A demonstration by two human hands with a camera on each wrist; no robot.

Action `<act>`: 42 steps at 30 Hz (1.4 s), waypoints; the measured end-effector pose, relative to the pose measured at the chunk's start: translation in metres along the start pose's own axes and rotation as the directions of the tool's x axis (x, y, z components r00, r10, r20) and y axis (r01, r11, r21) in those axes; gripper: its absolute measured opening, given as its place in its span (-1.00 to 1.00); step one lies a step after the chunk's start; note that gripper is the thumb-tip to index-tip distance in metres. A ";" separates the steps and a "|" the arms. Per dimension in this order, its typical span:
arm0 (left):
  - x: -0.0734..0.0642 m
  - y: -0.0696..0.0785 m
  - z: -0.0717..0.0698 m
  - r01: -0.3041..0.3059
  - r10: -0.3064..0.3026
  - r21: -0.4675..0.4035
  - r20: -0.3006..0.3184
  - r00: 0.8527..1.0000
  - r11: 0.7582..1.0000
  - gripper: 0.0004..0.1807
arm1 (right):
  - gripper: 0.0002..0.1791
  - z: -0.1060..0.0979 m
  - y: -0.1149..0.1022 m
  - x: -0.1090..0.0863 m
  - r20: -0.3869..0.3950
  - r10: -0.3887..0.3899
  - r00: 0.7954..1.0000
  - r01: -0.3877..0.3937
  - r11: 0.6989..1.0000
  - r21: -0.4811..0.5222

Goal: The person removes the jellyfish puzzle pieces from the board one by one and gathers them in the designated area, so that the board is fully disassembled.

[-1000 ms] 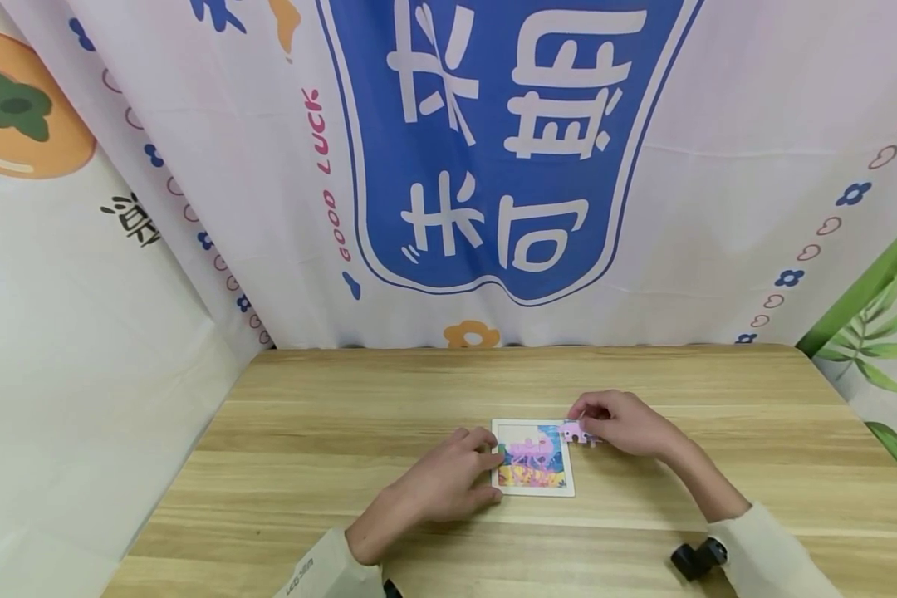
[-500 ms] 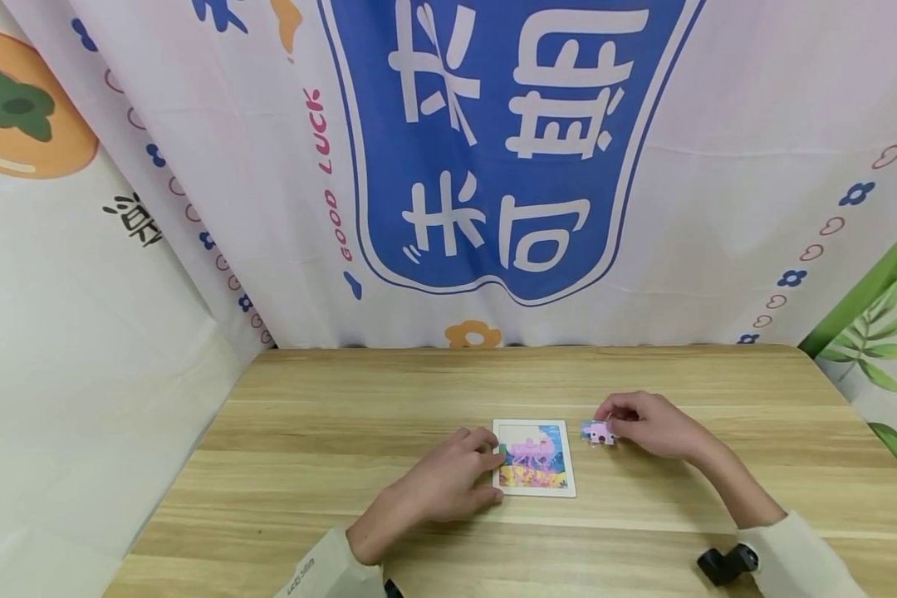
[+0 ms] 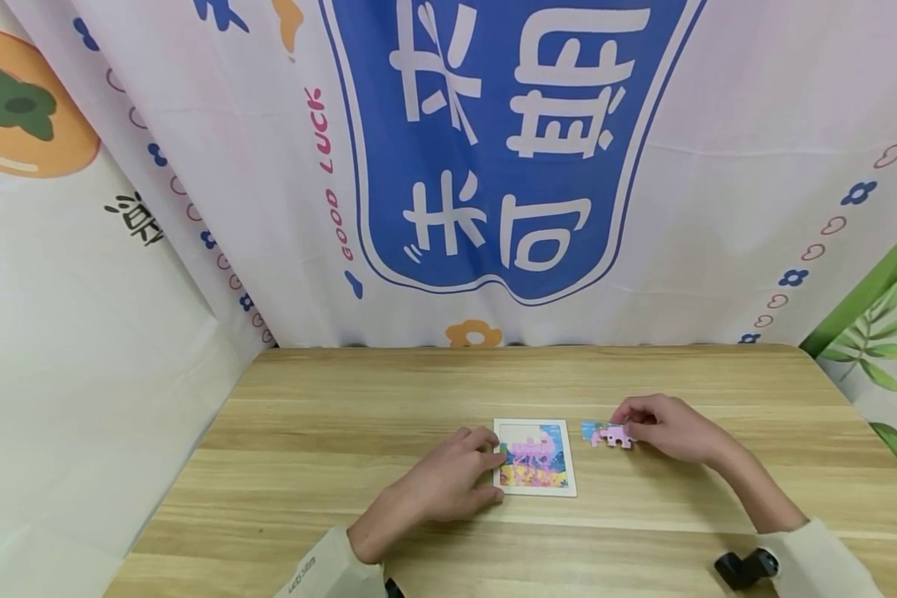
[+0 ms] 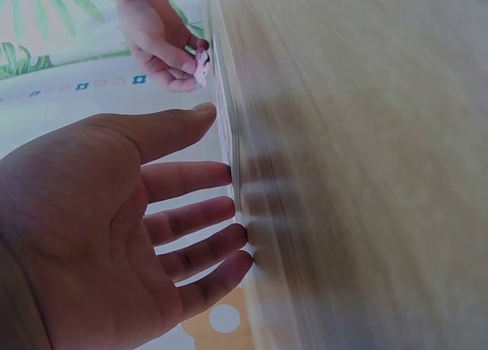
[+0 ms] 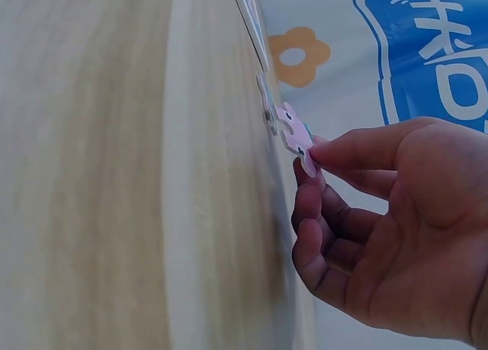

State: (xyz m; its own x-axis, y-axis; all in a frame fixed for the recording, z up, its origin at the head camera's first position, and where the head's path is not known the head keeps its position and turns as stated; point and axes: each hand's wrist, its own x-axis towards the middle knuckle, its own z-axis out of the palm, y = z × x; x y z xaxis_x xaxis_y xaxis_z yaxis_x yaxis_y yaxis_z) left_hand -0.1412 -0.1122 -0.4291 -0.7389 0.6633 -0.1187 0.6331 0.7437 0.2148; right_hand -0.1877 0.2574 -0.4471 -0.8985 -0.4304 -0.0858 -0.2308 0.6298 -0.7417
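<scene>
A white-framed jigsaw puzzle tray [image 3: 572, 477] lies flat on the table, showing a pink sea creature over blue and yellow. Its upper left part is pale, without picture. My left hand [image 3: 456, 477] rests at the tray's left edge, fingers extended and fingertips on the rim; the left wrist view shows the fingers straight. To the right, my right hand [image 3: 669, 429] pinches a pink puzzle piece [image 5: 293, 130] with small dark spots between thumb and fingertips. Beside it, between hand and tray, lies a blue-and-pink puzzle piece [image 3: 590, 431], partly overlapped by the held piece.
The wood-grain table [image 3: 344, 399] ends at the back against a printed cloth [image 3: 291, 274] with blue and orange patterns. Another white cloth [image 3: 82, 374] hangs along the left side. A black device [image 3: 747, 569] sits at the right sleeve.
My right hand has moved right, away from the tray's upper right corner, with the pink puzzle piece. The blue-and-pink piece now shows to its left. The left hand stays in place.
</scene>
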 end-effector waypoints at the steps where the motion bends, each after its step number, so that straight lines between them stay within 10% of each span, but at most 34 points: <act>1: 0.000 0.000 0.000 0.001 -0.001 -0.001 0.000 1.000 1.000 -0.43 | -0.86 -0.001 0.000 0.000 0.000 0.001 1.000 -0.001 1.000 -0.003; 42: 0.000 0.000 0.000 -0.005 0.005 0.005 0.006 1.000 1.000 -0.43 | -0.85 -0.006 -0.002 0.005 0.012 0.057 0.998 -0.055 0.991 -0.120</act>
State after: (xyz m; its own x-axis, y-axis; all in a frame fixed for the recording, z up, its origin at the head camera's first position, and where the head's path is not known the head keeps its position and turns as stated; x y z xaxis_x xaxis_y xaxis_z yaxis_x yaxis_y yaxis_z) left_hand -0.1409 -0.1120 -0.4287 -0.7345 0.6673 -0.1238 0.6376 0.7410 0.2107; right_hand -0.1941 0.2578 -0.4424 -0.9058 -0.4014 -0.1355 -0.2242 0.7256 -0.6505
